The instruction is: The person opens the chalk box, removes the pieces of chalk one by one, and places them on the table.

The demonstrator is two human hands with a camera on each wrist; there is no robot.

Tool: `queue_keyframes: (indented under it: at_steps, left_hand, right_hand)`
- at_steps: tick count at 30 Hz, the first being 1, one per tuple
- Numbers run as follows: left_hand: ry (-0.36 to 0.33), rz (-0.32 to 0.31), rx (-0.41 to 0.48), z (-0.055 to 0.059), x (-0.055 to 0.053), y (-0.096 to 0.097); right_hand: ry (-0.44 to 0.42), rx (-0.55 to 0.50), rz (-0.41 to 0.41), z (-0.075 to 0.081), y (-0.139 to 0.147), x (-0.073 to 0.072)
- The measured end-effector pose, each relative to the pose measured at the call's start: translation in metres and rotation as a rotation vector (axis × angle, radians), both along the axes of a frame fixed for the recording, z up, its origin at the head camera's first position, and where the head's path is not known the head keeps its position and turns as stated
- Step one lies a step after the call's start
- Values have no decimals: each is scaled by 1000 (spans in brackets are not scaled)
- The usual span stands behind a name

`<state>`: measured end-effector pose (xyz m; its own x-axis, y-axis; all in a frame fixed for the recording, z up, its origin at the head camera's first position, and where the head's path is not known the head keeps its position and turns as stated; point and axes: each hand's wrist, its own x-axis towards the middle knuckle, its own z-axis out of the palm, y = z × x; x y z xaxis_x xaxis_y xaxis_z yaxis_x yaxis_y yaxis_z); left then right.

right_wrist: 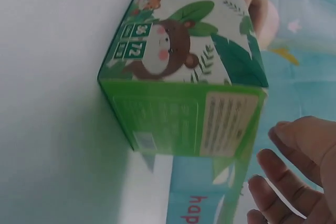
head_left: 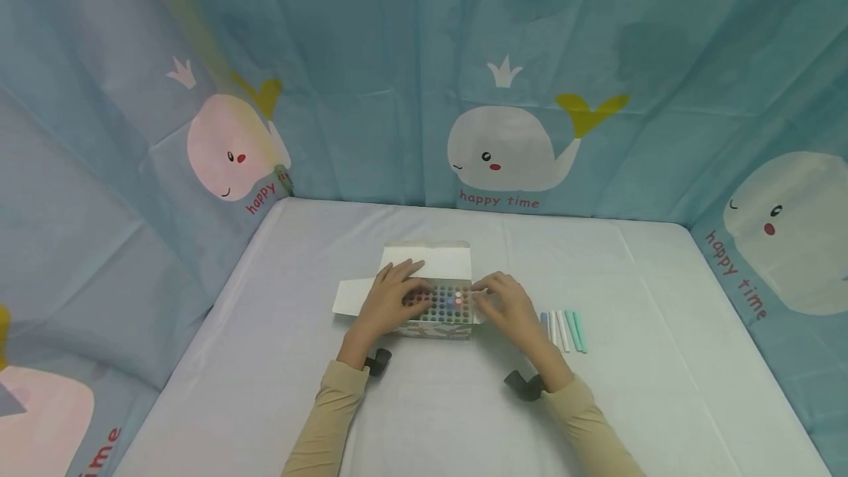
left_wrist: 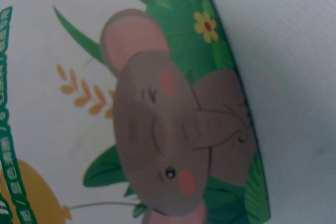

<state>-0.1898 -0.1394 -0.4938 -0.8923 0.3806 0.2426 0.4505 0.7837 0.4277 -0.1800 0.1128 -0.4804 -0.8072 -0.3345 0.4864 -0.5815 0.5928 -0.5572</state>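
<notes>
An upright cardboard box (head_left: 433, 330) printed with cartoon animals stands with its lid raised, showing a grid of round holes (head_left: 439, 309). A few coloured chalk sticks (head_left: 458, 302) poke up from the grid's right half. My left hand (head_left: 392, 295) lies over the box's left end, fingers spread above the holes. The left wrist view shows only the box's elephant picture (left_wrist: 157, 124). Beside the right end, my right hand (head_left: 509, 309) has its fingertips close to the edge. In the right wrist view its fingers (right_wrist: 286, 179) are loosely bent and apart, near the green end panel (right_wrist: 157, 121).
Right of the right hand, several white, green and blue chalk sticks (head_left: 564, 331) lie side by side on the white tablecloth (head_left: 662, 359). The raised lid (head_left: 427, 260) stands behind the box, and a side flap (head_left: 351, 297) sticks out left. A whale-print curtain (head_left: 371, 146) hangs behind.
</notes>
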Motion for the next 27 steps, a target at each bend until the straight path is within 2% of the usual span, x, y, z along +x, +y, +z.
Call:
queue_keyframes:
  at_steps: [5,13,21,27]
  left_hand:
    - [8,1,-4,-1,0,1]
    - [27,-2,-4,0,-1,1]
    - [24,-6,1,0,-1,0]
    - [25,-1,5,-3,-1,-1]
  right_hand:
    - [16,36,24,-2,-10,-2]
    - [49,67,9,-8,-18,-7]
    - [-27,180,-5,-8,-21,-9]
    - [-57,223,11,-9,-21,-10]
